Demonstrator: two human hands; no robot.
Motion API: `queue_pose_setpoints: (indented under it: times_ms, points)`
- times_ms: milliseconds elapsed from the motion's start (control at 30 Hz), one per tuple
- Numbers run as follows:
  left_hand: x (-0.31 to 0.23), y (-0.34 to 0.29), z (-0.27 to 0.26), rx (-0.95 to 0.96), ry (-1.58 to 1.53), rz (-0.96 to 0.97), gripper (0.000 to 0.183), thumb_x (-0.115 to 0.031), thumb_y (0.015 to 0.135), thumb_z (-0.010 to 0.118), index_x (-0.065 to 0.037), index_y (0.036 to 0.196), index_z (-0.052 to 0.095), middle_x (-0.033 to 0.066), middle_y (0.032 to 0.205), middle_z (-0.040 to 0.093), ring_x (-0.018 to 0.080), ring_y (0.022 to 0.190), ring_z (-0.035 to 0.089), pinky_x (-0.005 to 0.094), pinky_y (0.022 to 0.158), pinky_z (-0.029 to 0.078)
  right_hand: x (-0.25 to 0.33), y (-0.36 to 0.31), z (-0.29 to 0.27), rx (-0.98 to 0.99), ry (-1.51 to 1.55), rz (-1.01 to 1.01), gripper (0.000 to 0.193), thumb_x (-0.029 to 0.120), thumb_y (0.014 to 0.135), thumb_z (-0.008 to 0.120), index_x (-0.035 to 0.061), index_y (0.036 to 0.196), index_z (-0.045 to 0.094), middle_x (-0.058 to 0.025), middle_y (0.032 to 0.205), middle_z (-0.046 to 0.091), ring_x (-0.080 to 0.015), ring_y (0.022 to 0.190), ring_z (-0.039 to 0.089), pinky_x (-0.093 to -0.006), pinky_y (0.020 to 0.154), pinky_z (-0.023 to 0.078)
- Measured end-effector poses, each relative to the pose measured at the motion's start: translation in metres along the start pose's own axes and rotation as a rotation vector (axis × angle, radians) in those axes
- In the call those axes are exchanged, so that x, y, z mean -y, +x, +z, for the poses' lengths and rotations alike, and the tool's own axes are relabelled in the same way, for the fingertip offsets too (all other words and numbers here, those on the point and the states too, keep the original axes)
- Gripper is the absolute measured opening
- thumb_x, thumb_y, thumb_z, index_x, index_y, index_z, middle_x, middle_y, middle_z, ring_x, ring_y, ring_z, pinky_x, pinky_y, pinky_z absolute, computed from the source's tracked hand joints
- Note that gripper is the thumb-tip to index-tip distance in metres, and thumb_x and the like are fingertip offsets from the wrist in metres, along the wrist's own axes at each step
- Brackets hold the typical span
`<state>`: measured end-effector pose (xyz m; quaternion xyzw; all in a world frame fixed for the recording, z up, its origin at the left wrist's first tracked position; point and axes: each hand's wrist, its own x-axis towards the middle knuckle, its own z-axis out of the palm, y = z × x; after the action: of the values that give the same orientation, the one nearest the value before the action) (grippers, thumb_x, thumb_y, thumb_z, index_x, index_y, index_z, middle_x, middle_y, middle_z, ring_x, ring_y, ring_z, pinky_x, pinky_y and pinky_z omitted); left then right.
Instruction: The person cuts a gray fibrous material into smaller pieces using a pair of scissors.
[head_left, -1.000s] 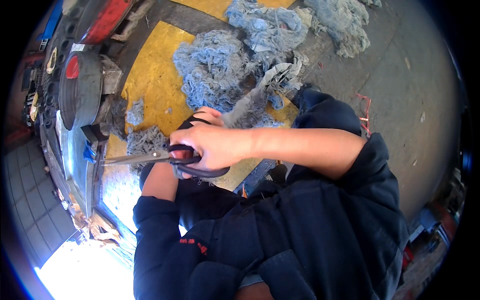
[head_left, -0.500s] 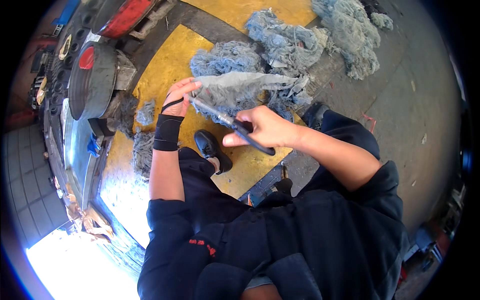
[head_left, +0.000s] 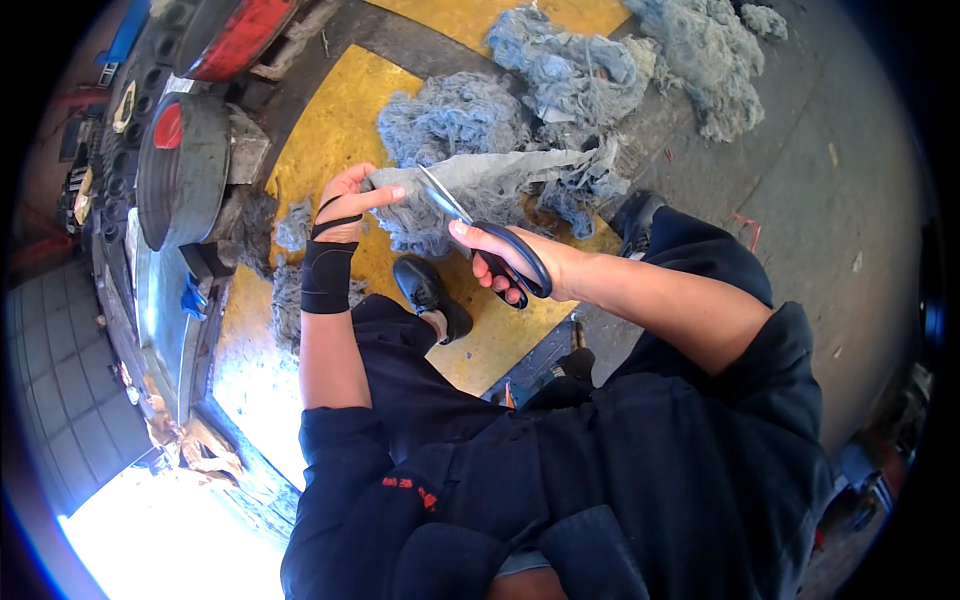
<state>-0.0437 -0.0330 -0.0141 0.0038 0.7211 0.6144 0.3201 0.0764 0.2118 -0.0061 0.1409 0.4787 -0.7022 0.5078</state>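
Observation:
A long strip of frayed grey cloth (head_left: 505, 172) stretches across the middle, loose threads hanging below it. Its left end is pinched between the thumb and fingers of my left hand (head_left: 348, 205), which wears a black wrist wrap (head_left: 328, 276). My right hand (head_left: 525, 262) grips black-handled scissors (head_left: 455, 204), with thumb and fingers in the loops. The scissors' blades point up and to the left, slightly parted, at the strip just right of my left thumb. Whether the blades bite into the cloth, I cannot tell.
Several heaps of tangled blue-grey fibre (head_left: 450, 115) lie beyond my hands on yellow floor sheets (head_left: 335, 130). Black shoes (head_left: 428, 292) stand below the cloth. On the left are a dark round drum (head_left: 190, 185) with a red patch and a metal-topped bench (head_left: 162, 305).
The scissors have turned from pointing at my left fingertips to a steeper upward angle, and their blades have parted. My right hand has rolled, showing its curled fingers. My left thumb has shifted over the cloth.

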Motion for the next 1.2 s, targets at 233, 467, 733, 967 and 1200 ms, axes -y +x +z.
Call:
queue_pose_setpoints:
  times_ms: [233, 467, 733, 967, 1200]
  points:
    - [0.003, 0.000, -0.005, 0.013, -0.082, 0.044, 0.022, 0.004, 0.072, 0.069, -0.006, 0.085, 0.055, 0.0069, 0.085, 0.065, 0.0140, 0.080, 0.062, 0.0262, 0.077, 0.049, -0.003, -0.001, 0.000, -0.020, -0.065, -0.020, 0.063, 0.073, 0.076, 0.052, 0.0117, 0.063, 0.043, 0.0011, 0.056, 0.040, -0.0087, 0.044, 0.038, -0.0230, 0.040, 0.032]
    - [0.002, -0.003, -0.006, -0.026, -0.171, 0.065, 0.023, 0.007, 0.071, 0.067, -0.005, 0.085, 0.055, 0.0074, 0.085, 0.065, 0.0143, 0.080, 0.062, 0.0263, 0.077, 0.049, -0.008, 0.001, 0.000, 0.002, 0.017, 0.039, 0.067, 0.078, 0.071, 0.052, 0.0131, 0.062, 0.040, 0.0013, 0.054, 0.038, -0.0096, 0.041, 0.037, -0.0234, 0.037, 0.031]
    - [0.001, -0.005, -0.005, 0.006, -0.231, 0.065, 0.023, 0.007, 0.071, 0.065, -0.004, 0.088, 0.054, 0.0098, 0.088, 0.065, 0.0159, 0.082, 0.063, 0.0275, 0.079, 0.049, -0.009, 0.000, 0.003, 0.018, 0.076, 0.051, 0.065, 0.076, 0.075, 0.050, 0.0119, 0.064, 0.041, 0.0007, 0.056, 0.039, -0.0093, 0.043, 0.036, -0.0233, 0.040, 0.031]
    - [-0.005, -0.009, 0.010, 0.067, -0.288, 0.072, 0.025, 0.006, 0.071, 0.065, -0.003, 0.092, 0.054, 0.0098, 0.092, 0.065, 0.0159, 0.085, 0.062, 0.0280, 0.081, 0.047, -0.006, 0.010, 0.004, 0.053, 0.146, -0.035, 0.064, 0.075, 0.077, 0.046, 0.0120, 0.068, 0.041, -0.0003, 0.062, 0.041, -0.0100, 0.050, 0.039, -0.0238, 0.044, 0.032]
    - [-0.011, -0.009, 0.019, 0.163, -0.206, -0.002, 0.035, 0.003, 0.073, 0.066, -0.001, 0.106, 0.054, 0.0075, 0.094, 0.064, 0.0143, 0.085, 0.060, 0.0259, 0.080, 0.045, -0.006, 0.017, 0.001, 0.071, 0.240, -0.072, 0.069, 0.080, 0.071, 0.048, 0.0123, 0.069, 0.041, 0.0014, 0.063, 0.040, -0.0097, 0.051, 0.038, -0.0230, 0.044, 0.033]
